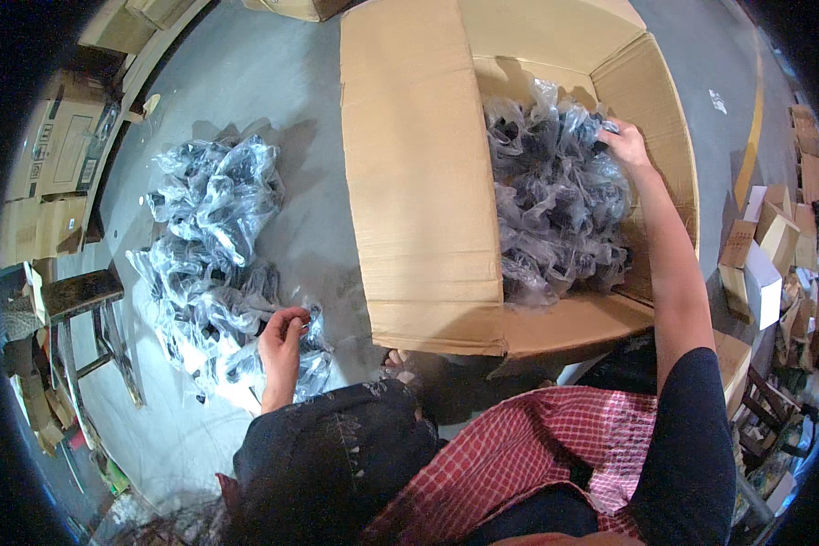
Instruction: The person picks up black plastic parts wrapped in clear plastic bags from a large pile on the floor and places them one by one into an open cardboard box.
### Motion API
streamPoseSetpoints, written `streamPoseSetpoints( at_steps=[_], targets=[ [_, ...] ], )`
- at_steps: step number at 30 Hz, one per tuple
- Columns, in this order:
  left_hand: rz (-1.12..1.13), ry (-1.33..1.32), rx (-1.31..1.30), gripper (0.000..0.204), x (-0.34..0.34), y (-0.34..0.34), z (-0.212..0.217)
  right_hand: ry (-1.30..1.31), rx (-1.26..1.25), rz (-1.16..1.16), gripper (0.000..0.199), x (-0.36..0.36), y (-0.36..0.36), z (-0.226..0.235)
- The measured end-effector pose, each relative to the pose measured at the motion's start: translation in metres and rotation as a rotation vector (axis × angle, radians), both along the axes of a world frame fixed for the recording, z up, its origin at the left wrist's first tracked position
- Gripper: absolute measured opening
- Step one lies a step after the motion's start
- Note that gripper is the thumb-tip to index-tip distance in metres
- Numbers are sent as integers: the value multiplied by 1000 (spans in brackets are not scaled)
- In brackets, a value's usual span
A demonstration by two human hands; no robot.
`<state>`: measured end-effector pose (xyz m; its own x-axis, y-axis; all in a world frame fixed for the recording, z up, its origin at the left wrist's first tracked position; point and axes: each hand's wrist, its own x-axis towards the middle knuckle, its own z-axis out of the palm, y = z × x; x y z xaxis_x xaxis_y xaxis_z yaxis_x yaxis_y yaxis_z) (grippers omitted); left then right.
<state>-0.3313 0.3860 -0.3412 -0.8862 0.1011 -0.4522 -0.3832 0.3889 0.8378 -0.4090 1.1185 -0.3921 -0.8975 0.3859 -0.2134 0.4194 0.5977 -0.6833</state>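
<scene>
A large open cardboard box [419,182] stands in front of me, holding many clear plastic bags [560,196] with dark items inside; what the items are cannot be made out. My right hand [623,146] reaches into the far right part of the box, fingers closed on one of the bags at the top of the pile. On the floor to the left lies a heap of similar clear bags [232,214]. My left hand [282,348] is at the near right end of this heap, its fingers pinched on the film of a clear bag [313,335].
Brown cartons [68,141] are stacked along the left edge, with a dark wooden stool [86,296] below them. Smaller boxes and scraps [763,264] crowd the right side. The box's long left flap hangs outward between the heap and the box.
</scene>
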Motion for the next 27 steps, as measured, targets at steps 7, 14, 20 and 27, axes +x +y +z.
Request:
streamPoseSetpoints(
  at_steps=[7, 14, 20, 27],
  targets=[
    [-48, 98, -131, 17, 2, -8, 23, 42, 479, -3, 36, -18, -24, 27],
    [20, 32, -83, 20, 19, -38, -13, -275, -128, -51, 35, -9, -4, 33],
    [-232, 366, -314, 28, 10, 0, 18, -149, 956, 325, 39, -15, -26, 51],
    [-268, 162, -376, 25, 1, -7, 7, -369, 877, 418, 24, -49, -50, 33]
  ],
)
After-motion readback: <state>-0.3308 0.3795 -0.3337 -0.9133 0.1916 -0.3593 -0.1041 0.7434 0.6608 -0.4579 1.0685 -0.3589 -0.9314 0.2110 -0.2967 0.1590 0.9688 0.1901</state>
